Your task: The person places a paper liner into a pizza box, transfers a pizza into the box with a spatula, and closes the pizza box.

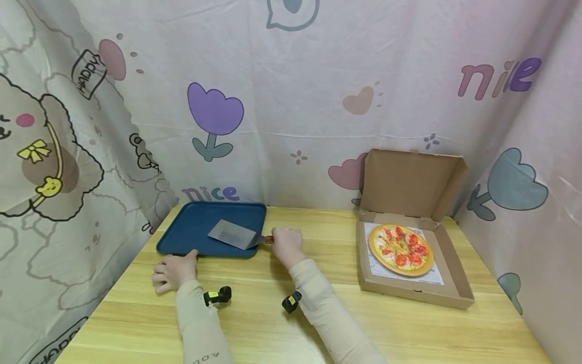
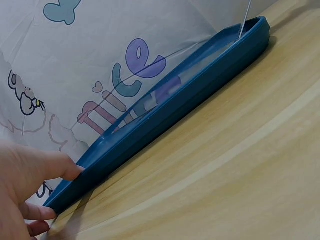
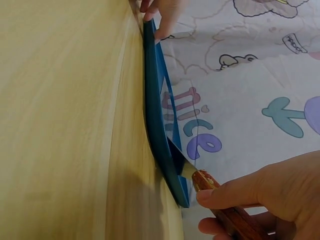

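Observation:
The right hand [image 1: 287, 245] grips the brown wooden handle [image 3: 232, 212] of a metal spatula [image 1: 233, 234]. Its flat blade lies over the blue tray [image 1: 193, 221], the handle end passing over the tray's right rim. At the tray's near-left edge, the left hand [image 1: 175, 272] pinches the rim, thumb on top and fingers against the outside, as the left wrist view shows. Off to the right, a pizza [image 1: 401, 250] with red toppings sits in an opened cardboard box [image 1: 411, 298], apart from both hands.
A wooden table [image 1: 263, 323] bears everything. The box lid [image 1: 409, 184] stands raised at the back, near the printed curtain [image 1: 291, 101] that hangs behind and at both sides. White printed paper [image 1: 375, 264] lies under the pizza.

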Available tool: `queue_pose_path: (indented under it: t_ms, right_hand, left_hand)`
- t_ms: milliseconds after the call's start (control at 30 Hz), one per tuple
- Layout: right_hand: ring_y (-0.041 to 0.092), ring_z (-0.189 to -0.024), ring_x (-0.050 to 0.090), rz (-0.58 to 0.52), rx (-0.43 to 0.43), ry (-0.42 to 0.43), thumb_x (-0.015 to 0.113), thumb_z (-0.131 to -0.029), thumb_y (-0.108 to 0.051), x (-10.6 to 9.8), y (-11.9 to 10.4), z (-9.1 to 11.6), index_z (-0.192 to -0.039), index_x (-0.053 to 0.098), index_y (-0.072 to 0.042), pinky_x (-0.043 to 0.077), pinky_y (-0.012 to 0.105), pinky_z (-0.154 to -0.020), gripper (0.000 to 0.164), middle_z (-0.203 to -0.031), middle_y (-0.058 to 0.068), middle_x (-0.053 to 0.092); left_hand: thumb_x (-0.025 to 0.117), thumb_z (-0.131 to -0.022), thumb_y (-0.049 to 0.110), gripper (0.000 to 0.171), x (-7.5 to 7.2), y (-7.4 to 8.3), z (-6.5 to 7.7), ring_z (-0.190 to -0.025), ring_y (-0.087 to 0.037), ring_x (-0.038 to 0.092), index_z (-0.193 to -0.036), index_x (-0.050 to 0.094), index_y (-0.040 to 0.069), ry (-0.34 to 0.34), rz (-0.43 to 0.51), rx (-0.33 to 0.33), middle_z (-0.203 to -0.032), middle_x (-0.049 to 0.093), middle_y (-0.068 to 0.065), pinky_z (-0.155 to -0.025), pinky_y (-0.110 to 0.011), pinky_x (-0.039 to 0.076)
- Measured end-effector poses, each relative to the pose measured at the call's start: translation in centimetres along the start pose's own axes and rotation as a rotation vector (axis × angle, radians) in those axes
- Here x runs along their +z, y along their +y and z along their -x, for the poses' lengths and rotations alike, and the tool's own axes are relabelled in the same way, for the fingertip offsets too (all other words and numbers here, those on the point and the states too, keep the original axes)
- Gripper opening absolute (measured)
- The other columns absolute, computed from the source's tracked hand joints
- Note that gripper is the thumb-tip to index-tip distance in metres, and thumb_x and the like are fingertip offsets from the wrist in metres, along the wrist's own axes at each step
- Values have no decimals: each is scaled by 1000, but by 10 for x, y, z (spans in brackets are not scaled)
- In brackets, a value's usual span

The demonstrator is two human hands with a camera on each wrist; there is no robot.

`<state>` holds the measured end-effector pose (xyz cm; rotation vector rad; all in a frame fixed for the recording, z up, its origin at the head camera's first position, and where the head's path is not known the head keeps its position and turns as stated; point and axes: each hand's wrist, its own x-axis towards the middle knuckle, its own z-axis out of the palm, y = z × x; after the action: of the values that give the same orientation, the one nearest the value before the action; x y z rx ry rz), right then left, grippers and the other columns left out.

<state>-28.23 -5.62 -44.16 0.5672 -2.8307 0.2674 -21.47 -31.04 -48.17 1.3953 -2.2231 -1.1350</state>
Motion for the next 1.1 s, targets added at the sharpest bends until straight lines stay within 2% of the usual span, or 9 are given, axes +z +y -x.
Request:
queue_pose_path:
  t_ms: [133, 267, 367, 433, 600, 833, 1000, 1100]
  right_hand:
    - [18, -67, 65, -6, -20, -7, 71, -83, -15, -1, -2, -1, -75, 70, -19, 44, 34, -57, 9, -75, -2, 72]
    - [18, -67, 65, -25, -63, 22, 71, -83, -15, -2, 0, -1, -76, 71, -19, 46, 34, -57, 8, -74, -1, 71]
    - [18, -70, 66, -41, -96, 38, 73, -82, -15, -1, 4, 2, -82, 73, -18, 50, 34, -58, 3, -76, -1, 70]
    - [18, -72, 66, -64, -104, 41, 75, -80, -15, -1, 8, 4, -88, 75, -18, 51, 34, -59, 8, -80, 0, 71]
    - [21, -80, 68, -138, -87, 32, 76, -79, -13, -7, 13, 11, -101, 75, -15, 55, 35, -65, 22, -90, 3, 72]
    - [19, -79, 67, -206, -66, 27, 76, -83, -16, -14, 16, 16, -103, 74, -14, 55, 32, -66, 20, -91, 4, 71]
    - [20, -84, 67, -294, -36, -8, 74, -85, -15, -21, 20, 16, -106, 73, -12, 56, 33, -70, 22, -97, 6, 71]
    - [22, -87, 68, -328, -35, 0, 75, -84, -15, -26, 25, 18, -107, 73, -10, 56, 35, -73, 23, -100, 7, 72]
  left_hand:
    - [60, -89, 45, 87, -1, 1, 1, -124, -53, 13, -144, 25, -13, -6, -3, 1, -141, 21, -40, -95, -70, 10]
    - [60, -89, 45, 88, -1, 2, 1, -125, -52, 13, -146, 23, -12, -2, 2, -1, -143, 19, -39, -95, -70, 10]
    - [60, -89, 44, 90, -1, 2, 1, -127, -52, 13, -147, 22, -12, 1, 7, -2, -145, 18, -39, -96, -71, 10]
    - [61, -89, 44, 91, -1, 1, 1, -127, -52, 13, -148, 20, -12, 1, 8, -3, -146, 17, -39, -97, -71, 9]
    - [60, -89, 44, 93, 0, 1, 0, -127, -53, 12, -148, 17, -13, -3, 4, -3, -145, 16, -40, -96, -71, 9]
    - [61, -89, 45, 93, 0, 0, -1, -126, -53, 13, -148, 19, -13, 2, 6, -1, -143, 20, -40, -95, -70, 10]
    - [61, -89, 45, 97, 0, 0, 0, -129, -53, 11, -149, 13, -13, -6, 9, -2, -148, 14, -40, -97, -71, 8]
    - [61, -89, 45, 97, -1, 1, 0, -130, -53, 11, -150, 12, -13, -7, 11, -2, -149, 12, -40, -98, -71, 8]
